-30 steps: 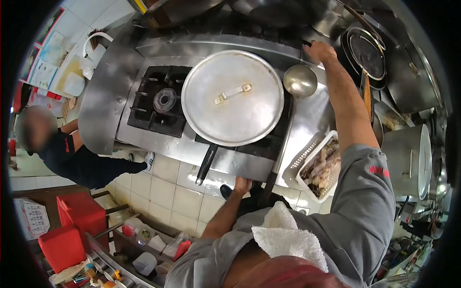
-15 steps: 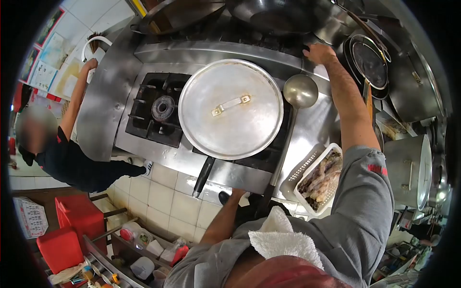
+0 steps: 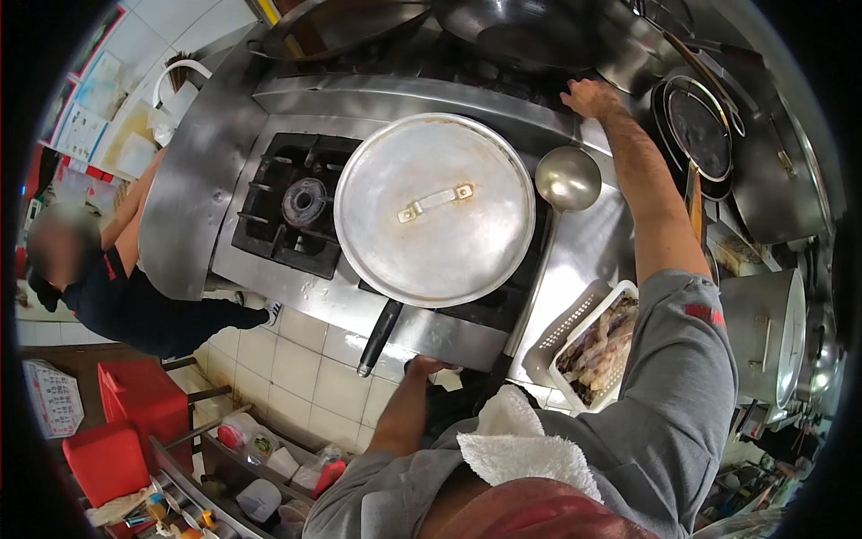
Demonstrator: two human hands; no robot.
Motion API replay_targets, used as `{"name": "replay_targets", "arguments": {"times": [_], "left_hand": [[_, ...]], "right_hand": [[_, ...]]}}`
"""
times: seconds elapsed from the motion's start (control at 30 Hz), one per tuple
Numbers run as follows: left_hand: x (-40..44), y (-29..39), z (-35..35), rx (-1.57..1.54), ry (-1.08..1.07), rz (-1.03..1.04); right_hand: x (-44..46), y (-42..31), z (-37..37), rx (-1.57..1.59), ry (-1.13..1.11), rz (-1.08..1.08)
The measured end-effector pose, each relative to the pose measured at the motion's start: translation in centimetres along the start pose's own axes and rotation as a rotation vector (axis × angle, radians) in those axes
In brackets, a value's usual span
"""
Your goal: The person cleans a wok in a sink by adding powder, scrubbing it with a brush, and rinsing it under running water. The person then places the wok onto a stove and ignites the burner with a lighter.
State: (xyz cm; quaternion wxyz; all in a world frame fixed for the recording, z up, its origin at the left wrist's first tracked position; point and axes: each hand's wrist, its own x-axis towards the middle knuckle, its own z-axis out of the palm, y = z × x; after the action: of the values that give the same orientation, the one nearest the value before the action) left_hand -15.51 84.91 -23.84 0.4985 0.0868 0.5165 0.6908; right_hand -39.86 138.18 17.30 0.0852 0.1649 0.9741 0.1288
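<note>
My right hand (image 3: 590, 97) reaches to the back of the stove, at the ledge by the rear woks. Its fingers are curled, and what they hold, if anything, is hidden. Low at the stove's front edge is my left hand (image 3: 429, 365), its fingers mostly hidden. Between my hands, a large round metal lid (image 3: 435, 247) covers the right burner. A black handle (image 3: 381, 339) sticks out from beneath it. Right of the lid lies a long-handled ladle (image 3: 568, 179). Under my right forearm stands a white perforated basket (image 3: 575, 395) with raw seafood-like pieces in it.
A gas burner (image 3: 305, 203) is left of the lid. Dark woks (image 3: 516, 31) line the back; strainers (image 3: 699, 126) and big pots (image 3: 763, 314) stand on the right. Another person (image 3: 126, 296) is at the far left. Red bins (image 3: 144, 404) sit lower left.
Both my hands stay at nearly the same places, while the view shifts slightly. The other person's arm has come down from the white looped handle at the far left.
</note>
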Motion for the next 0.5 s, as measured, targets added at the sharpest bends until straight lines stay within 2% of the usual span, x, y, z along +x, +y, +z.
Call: {"name": "replay_targets", "arguments": {"times": [0.1, 0.13, 0.23, 0.37, 0.43, 0.5], "left_hand": [[-0.1, -0.5, -0.6, -0.018, 0.011, 0.031], [-0.8, 1.6, 0.6, -0.423, -0.045, -0.113], [-1.6, 2.9, 2.3, -0.360, -0.054, -0.002], [-1.8, 4.5, 4.0, -0.261, -0.018, -0.008], [-1.8, 6.7, 5.3, -0.168, 0.073, -0.190], [-1.4, 6.9, 5.7, -0.232, 0.112, -0.228]], "right_hand": [[0.8, -0.1, 0.5, -0.003, 0.010, -0.005], [1.1, 0.0, 0.8, 0.006, 0.021, -0.002], [1.3, -0.3, 0.7, -0.003, 0.031, -0.010], [1.1, -0.9, 0.4, 0.002, 0.031, 0.011], [1.7, -0.9, 0.7, 0.030, 0.011, 0.048], [1.7, -0.5, 0.6, 0.065, -0.014, 0.078]]}}
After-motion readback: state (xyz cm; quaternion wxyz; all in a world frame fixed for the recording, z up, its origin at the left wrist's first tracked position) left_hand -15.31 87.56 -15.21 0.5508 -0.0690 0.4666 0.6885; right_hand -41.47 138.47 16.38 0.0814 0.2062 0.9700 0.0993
